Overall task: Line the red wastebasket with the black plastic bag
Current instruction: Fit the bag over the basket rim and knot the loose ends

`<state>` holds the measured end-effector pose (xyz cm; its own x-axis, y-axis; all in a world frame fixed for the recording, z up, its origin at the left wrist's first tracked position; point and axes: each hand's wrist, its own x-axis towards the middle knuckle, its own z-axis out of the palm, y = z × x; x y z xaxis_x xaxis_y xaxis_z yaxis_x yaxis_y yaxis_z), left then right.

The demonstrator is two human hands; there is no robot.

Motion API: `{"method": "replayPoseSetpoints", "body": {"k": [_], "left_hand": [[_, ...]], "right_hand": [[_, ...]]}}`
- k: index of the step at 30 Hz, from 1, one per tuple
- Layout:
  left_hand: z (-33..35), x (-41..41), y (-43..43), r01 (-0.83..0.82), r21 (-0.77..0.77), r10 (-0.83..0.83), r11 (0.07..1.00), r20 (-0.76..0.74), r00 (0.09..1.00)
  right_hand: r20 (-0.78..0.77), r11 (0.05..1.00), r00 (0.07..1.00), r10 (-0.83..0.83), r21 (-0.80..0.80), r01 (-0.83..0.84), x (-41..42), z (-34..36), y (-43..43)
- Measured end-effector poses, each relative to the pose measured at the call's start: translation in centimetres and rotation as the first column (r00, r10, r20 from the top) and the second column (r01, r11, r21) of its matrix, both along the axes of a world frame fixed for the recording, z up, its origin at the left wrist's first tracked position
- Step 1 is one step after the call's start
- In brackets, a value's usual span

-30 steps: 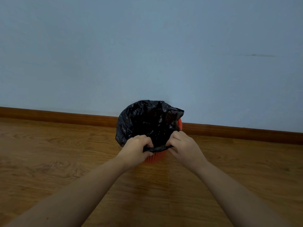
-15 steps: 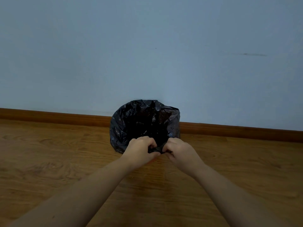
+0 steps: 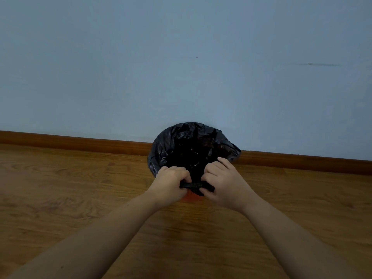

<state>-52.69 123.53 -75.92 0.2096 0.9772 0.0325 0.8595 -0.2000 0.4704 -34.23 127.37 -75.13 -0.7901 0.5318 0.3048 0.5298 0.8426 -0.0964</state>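
The black plastic bag (image 3: 189, 143) sits inside the red wastebasket (image 3: 191, 197), its mouth folded out over the rim. Only a small red patch of the basket shows, low between my hands. My left hand (image 3: 171, 183) and my right hand (image 3: 223, 183) are both closed on the bag's near edge, pinching a bunched strip of plastic between them at the front rim. The rest of the basket is hidden by the bag and my hands.
The basket stands on a wooden floor (image 3: 80, 198) against a pale blue wall (image 3: 181, 67) with a brown baseboard (image 3: 80, 142). Open floor lies to the left, right and front.
My hands have pulled the near edge of the bag lower over the front rim and gathered it tighter. The basket's red side shows again below the bag.
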Motion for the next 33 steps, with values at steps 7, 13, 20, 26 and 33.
{"method": "replayPoseSetpoints", "body": {"k": [7, 13, 20, 26, 33], "left_hand": [[-0.5, -1.0, -0.1, 0.003, 0.013, -0.004, 1.0, 0.024, 1.0], [-0.6, -1.1, -0.1, 0.02, 0.025, -0.018, 0.999, -0.089, 0.996], [-0.9, 1.5, 0.0, 0.008, 0.074, -0.003, 0.997, -0.068, 0.998], [-1.4, 1.1, 0.2, -0.051, 0.045, 0.052, 0.998, -0.019, 0.998], [-1.4, 0.1, 0.2, -0.055, 0.043, 0.054, 0.998, 0.011, 0.998]], "right_hand": [[-0.036, 0.991, 0.996, -0.077, -0.115, 0.072, -0.4, -0.6, -0.1], [-0.067, 0.989, 0.99, -0.123, -0.088, 0.117, 0.0, -1.0, 0.1], [-0.063, 0.995, 0.995, -0.076, -0.075, 0.071, -1.0, -0.9, -0.8], [-0.038, 0.999, 0.999, -0.033, -0.036, 0.032, -0.2, 0.1, -0.6], [-0.062, 0.997, 0.998, -0.012, -0.082, 0.007, 0.2, 0.4, -0.2]]}}
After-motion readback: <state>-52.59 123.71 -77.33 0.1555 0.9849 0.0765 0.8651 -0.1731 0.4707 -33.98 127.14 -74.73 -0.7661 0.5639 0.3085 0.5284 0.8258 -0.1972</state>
